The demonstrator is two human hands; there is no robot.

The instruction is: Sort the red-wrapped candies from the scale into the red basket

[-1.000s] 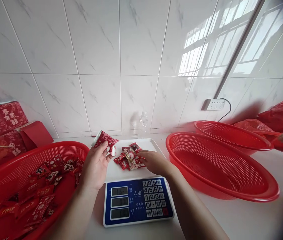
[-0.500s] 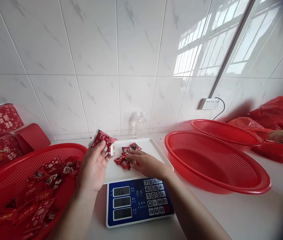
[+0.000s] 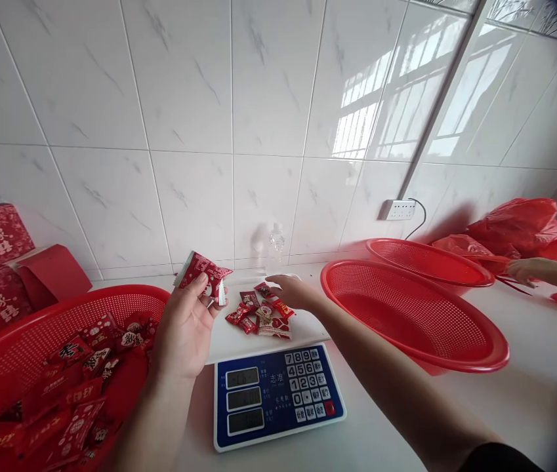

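Big white surface (image 3: 455,406) under everything. Left of the left hand (image 3: 187,328) sits a red mesh basket (image 3: 125,295) loaded with wrapped sweets. Right of the right hand (image 3: 292,292) is an empty red basket (image 3: 406,314), and somebody else's hand (image 3: 529,269) is busy further out. Just below both sets of fingers is the blue digital scale (image 3: 278,393), with its white tray (image 3: 229,337) right under them.

Left thumb and fingers pinch a small red pouch (image 3: 202,272), held up over the tray's left edge. The right fingers hover loosely curled, palm down, just past the pile of candies (image 3: 261,314), and I can't tell if they've got one.

Risk imo: that forearm crosses low over the tray, so one brush could scatter slippery wrappers off the edge. The one-handed pinch on the pouch also looks loose enough to slip.
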